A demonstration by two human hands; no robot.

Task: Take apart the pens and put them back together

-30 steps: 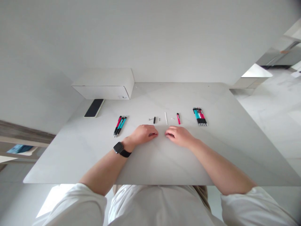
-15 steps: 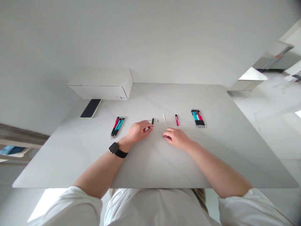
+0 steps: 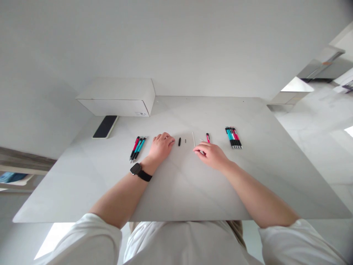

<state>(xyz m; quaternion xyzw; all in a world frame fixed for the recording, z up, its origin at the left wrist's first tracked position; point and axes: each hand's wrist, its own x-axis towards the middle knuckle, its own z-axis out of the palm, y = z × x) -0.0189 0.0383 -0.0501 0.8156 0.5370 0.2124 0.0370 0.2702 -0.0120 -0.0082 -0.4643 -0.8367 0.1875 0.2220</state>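
Note:
My left hand rests on the table with its fingers curled and the tips together; whatever they pinch is too small or hidden. Just right of it lie a black pen grip and a tiny metal piece. My right hand is closed, thumb against fingers, beside the lower end of a thin white pen refill. I cannot make out what it holds. Behind that hand, a pink pen barrel with a black clip is partly covered, and a small pale piece shows at its knuckles.
Several pens lie in a row on the right, and 3 more pens lie left of my left hand. A dark-screened phone sits before a white box at the back left of the table.
My left hand has moved slightly left and away from me, uncovering the black grip. My right hand has shifted right and forward, now partly covering the pink barrel.

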